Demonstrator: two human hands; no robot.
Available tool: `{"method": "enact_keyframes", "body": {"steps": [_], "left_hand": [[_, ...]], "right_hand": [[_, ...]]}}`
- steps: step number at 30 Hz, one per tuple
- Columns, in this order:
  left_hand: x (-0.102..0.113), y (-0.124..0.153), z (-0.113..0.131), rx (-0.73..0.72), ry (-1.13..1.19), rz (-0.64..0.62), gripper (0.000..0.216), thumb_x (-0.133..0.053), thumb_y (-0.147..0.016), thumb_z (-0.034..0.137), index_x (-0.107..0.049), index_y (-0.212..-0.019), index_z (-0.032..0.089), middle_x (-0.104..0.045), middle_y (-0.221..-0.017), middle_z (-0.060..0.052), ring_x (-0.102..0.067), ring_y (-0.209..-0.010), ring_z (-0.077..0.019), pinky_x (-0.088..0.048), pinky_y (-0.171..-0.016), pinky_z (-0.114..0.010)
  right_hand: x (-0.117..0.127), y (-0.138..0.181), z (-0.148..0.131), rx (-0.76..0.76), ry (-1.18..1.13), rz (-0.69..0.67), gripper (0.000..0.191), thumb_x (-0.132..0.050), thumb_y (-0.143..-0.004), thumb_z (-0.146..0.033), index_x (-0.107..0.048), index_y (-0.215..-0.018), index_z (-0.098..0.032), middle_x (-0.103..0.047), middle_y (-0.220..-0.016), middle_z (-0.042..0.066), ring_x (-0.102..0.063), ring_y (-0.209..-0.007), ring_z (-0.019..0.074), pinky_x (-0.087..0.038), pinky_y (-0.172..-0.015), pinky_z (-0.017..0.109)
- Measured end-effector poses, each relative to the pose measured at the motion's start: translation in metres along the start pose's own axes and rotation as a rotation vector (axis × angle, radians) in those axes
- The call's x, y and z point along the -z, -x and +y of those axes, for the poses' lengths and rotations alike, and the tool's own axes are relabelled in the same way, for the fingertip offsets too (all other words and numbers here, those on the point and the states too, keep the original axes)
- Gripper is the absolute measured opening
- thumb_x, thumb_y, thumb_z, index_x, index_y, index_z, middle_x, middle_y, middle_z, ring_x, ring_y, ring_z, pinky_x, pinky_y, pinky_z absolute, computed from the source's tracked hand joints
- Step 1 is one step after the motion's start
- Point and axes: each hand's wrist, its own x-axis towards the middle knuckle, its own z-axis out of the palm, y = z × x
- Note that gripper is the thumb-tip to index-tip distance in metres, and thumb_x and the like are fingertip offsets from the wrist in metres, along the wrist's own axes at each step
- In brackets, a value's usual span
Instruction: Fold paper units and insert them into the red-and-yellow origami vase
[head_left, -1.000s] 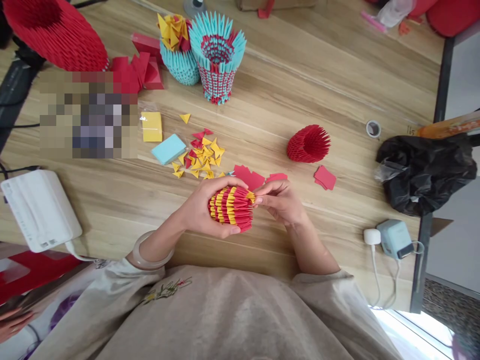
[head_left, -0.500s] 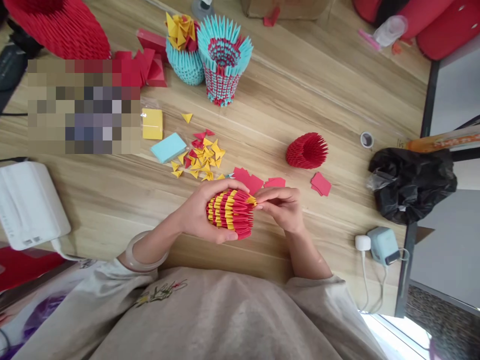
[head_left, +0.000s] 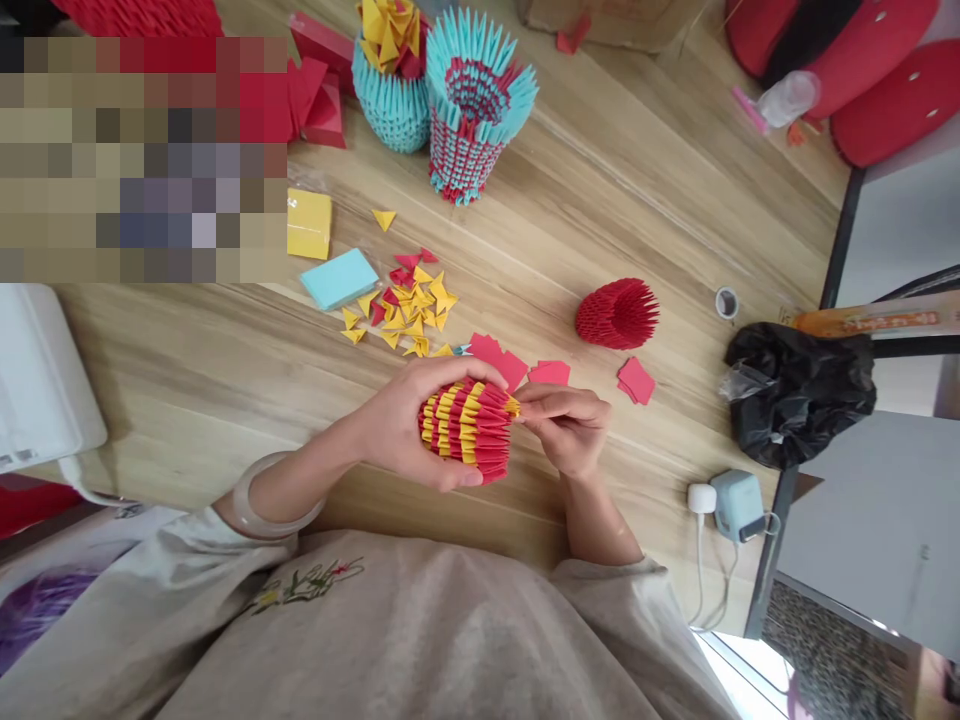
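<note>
My left hand [head_left: 401, 425] is wrapped round a red and yellow striped folded-paper model [head_left: 469, 428], held just above the wooden table [head_left: 225, 370] in front of my chest. My right hand [head_left: 570, 425] pinches a small yellow folded piece [head_left: 512, 407] against the model's right rim. A pale bangle [head_left: 262, 497] sits on my left wrist. Loose yellow and red folded triangles [head_left: 409, 300] lie just beyond my hands, with flat red paper squares [head_left: 504, 358] beside them.
A small red paper bowl [head_left: 616, 312] stands to the right, a teal and red paper vase [head_left: 472, 120] and a teal pot [head_left: 390, 85] at the back. Yellow [head_left: 308, 223] and blue [head_left: 339, 278] paper pads lie left. A black bag [head_left: 799, 390] and charger [head_left: 731, 500] sit near the table's right edge.
My hands hold the same grip on the model; the right fingers have shifted slightly at the rim. The view has tilted, so the table's things sit a little higher and to the right.
</note>
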Motion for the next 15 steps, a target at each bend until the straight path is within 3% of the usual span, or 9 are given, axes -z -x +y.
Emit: {"method": "enact_keyframes", "body": {"steps": [7,15], "left_hand": [[0.000,-0.001,0.002,0.025,0.012,0.025,0.061,-0.079,-0.051,0.042,-0.058,-0.104,0.018,-0.066,-0.087,-0.004,-0.062,-0.073,-0.0185,-0.050,-0.065,-0.029],[0.001,-0.002,0.002,0.017,-0.087,-0.042,0.059,-0.077,-0.053,0.038,-0.057,-0.106,0.019,-0.065,-0.093,-0.004,-0.061,-0.080,-0.0198,-0.049,-0.071,-0.030]], "right_hand": [[0.002,-0.005,-0.009,-0.214,-0.165,-0.078,0.009,-0.079,-0.069,-0.021,-0.078,-0.076,-0.027,-0.077,-0.083,0.005,-0.070,-0.071,0.0171,-0.058,-0.066,0.030],[-0.004,-0.013,-0.008,-0.585,-0.504,-0.026,0.017,-0.088,-0.050,-0.019,-0.073,-0.059,-0.020,-0.073,-0.060,0.001,-0.065,-0.050,0.0090,-0.054,-0.052,0.018]]}}
